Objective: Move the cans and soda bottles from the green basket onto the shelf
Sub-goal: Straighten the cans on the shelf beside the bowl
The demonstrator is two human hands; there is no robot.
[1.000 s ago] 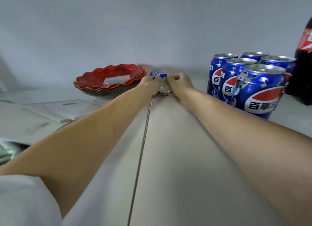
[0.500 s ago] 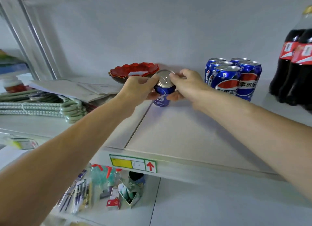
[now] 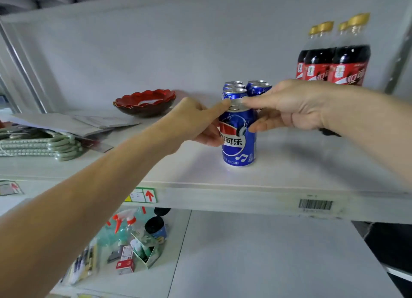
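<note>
A blue cola can (image 3: 239,141) stands upright near the front of the white shelf (image 3: 289,159). My left hand (image 3: 191,125) grips its left side, forefinger on the rim. From the right, my right hand (image 3: 287,107) holds it with fingers over the top and thumb on the side. Several more blue cans (image 3: 246,89) stand behind it. Several cola bottles (image 3: 334,61) with gold caps stand at the back right. The green basket is out of view.
A red scalloped bowl (image 3: 145,101) sits at the back left, with papers (image 3: 73,122) and green hangers (image 3: 44,145) further left. Below the shelf's front edge (image 3: 245,199), a lower shelf holds spray bottles and small boxes (image 3: 133,246).
The can was lying on its side far back between both hands; it has been brought forward and stood upright near the shelf's front. The camera has pulled back and lowered.
</note>
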